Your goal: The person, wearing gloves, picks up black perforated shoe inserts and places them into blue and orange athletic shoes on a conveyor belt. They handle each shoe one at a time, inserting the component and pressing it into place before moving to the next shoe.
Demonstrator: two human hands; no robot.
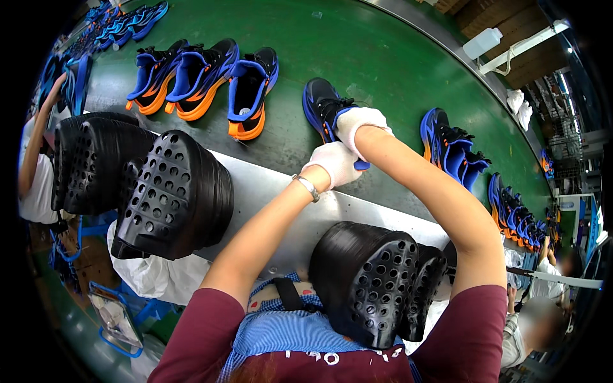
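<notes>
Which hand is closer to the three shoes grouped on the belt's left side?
Left. The left hand sits nearer the three shoes; the right hand lies farther right, on the blue shoe.

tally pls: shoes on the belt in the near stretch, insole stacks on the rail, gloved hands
Shoes, blue and orange, near stretch of the green belt: 6 (three at left, one under the left hand and right hand, two at right)
Black perforated insole stacks: 3
Gloved hands: 2
Total: 11

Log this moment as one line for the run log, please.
left hand: gloved, on blue shoe | right hand: gloved, gripping same shoe | shoe on green belt | black perforated stacks nearby
</notes>
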